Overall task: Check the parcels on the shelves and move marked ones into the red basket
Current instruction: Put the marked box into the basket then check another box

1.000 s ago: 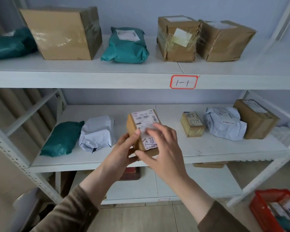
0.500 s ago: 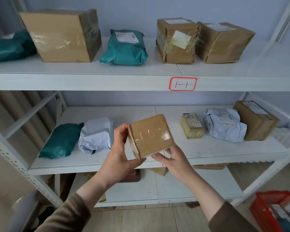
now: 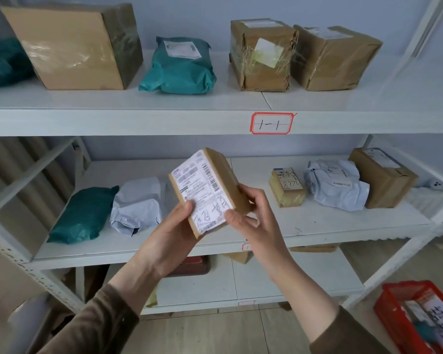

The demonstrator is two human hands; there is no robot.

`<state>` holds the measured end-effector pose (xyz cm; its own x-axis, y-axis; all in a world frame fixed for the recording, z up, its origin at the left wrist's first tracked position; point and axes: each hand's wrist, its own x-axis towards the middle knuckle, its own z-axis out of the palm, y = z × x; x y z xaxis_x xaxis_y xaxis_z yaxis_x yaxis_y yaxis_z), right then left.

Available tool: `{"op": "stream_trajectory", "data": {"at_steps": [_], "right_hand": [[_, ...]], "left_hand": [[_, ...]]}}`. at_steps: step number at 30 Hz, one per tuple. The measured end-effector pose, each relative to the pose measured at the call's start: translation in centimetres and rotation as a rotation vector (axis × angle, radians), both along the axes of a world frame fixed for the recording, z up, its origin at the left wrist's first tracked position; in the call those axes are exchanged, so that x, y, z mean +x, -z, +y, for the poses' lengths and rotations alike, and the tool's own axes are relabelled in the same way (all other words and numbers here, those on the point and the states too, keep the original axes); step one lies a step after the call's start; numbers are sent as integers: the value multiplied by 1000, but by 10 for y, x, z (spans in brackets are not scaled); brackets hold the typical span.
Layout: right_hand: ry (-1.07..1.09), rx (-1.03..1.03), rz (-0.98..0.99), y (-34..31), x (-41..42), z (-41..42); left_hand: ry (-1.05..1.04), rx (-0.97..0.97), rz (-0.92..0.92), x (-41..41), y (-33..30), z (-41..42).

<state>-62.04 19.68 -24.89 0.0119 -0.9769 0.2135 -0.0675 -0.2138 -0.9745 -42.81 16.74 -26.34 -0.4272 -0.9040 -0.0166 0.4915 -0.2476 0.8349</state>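
White metal shelving fills the view against a pale blue wall, with a red-bordered tag (image 3: 271, 123) stuck on the front edge of the top shelf (image 3: 138, 121). On that shelf, from the left edge, sit a teal bag (image 3: 3, 62), a large brown box (image 3: 72, 47), a teal mailer (image 3: 179, 66) with a white label, and two taped brown boxes (image 3: 262, 54) (image 3: 335, 57) touching each other. The middle shelf (image 3: 343, 226) carries a teal pouch (image 3: 83, 214) and a white poly bag (image 3: 138, 204) near its left end, and toward its right end a small yellowish box (image 3: 287, 186) with handwriting on top, a crumpled white bag (image 3: 336, 183) and a brown carton (image 3: 382, 177). In front of the middle shelf, off its surface, both hands hold a small cardboard parcel (image 3: 224, 180), tilted, its white shipping label (image 3: 202, 190) facing the camera with a barcode and large handwritten marks on the lower part. The left hand (image 3: 169, 236) has its grip closed on the parcel's lower left corner, thumb on the label; the right hand (image 3: 256, 215) grips the lower right side, thumb at the label's edge and fingers curled behind. At the bottom right corner, on the floor, stands the red basket (image 3: 391, 318), which holds a white sheet with large dark writing and something teal; its other contents are unclear.
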Motion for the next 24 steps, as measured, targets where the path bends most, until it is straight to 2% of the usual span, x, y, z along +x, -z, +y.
{"op": "stream_trajectory", "data": {"at_steps": [2, 4, 7, 19, 24], "right_hand": [[44, 142, -92, 2, -1, -5], [72, 280, -166, 4, -3, -8], [118, 411, -230, 2, -5, -9], [256, 473, -389, 25, -54, 4], [361, 485, -434, 33, -85, 14]], "left_hand": [[-42, 75, -121, -8, -8, -2], [-61, 183, -149, -15, -11, -6], [-90, 223, -179, -24, -9, -10], [-26, 188, -228, -75, 8, -17], [81, 182, -234, -111, 15, -25]]}}
